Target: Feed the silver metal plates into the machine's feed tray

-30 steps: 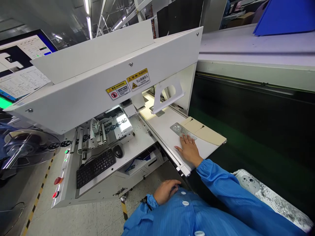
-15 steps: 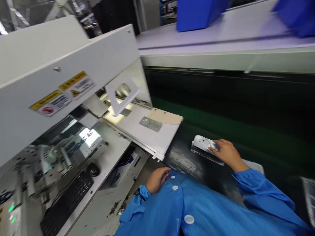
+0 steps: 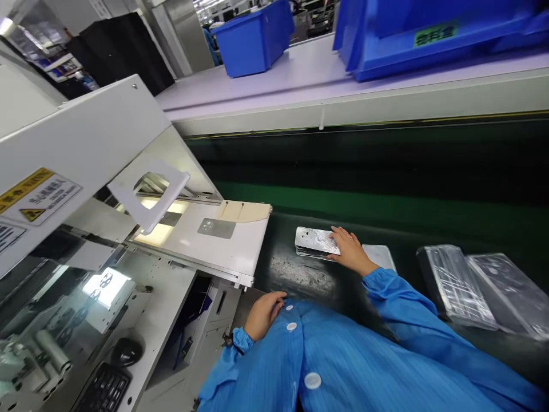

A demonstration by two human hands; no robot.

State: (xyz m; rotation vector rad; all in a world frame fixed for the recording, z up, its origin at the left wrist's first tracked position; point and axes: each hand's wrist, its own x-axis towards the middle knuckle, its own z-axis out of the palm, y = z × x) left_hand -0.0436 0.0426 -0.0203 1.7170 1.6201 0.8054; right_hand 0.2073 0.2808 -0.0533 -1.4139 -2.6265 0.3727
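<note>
One hand (image 3: 350, 253) flat on plate stack (image 3: 314, 242)

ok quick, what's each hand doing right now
Left hand: loosely curled, resting against the blue coat, holding nothing.
Right hand: fingers flat on the top metal plate of a small stack on the belt; no grip visible.

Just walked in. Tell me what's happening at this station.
A person in a blue smock stands at a dark conveyor belt beside a white machine. The right hand rests on a silvery plate lying on the belt. The left hand sits against the smock, holding nothing. A grey plate lies on the machine's white tray. Two wrapped stacks lie farther right on the belt.
</note>
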